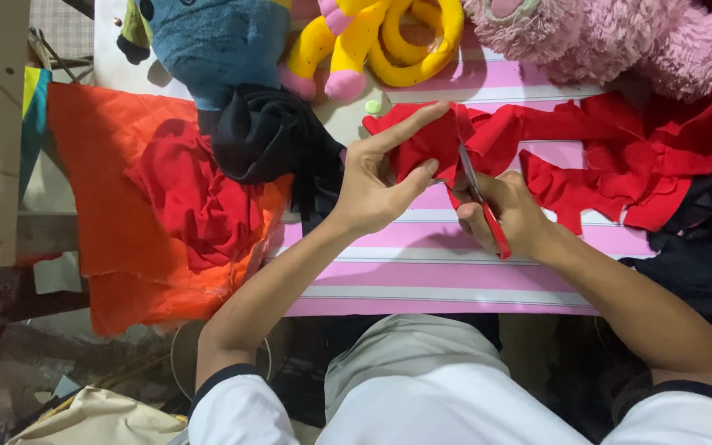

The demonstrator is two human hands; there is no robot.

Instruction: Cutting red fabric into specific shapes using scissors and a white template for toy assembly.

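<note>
The left hand [372,185] pinched limp red cloth [422,144] beside the scissors [480,202], which the right hand [508,214] gripped; hold near the cut.

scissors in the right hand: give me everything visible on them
The scissors have red plastic-looking handles and slim grey metal blades. The right hand grips the handles, hiding most of them; one red handle end sticks out below the hand. The blades point up and away from the person, into the red fabric piece held by the left hand, above the pink striped table.
</note>
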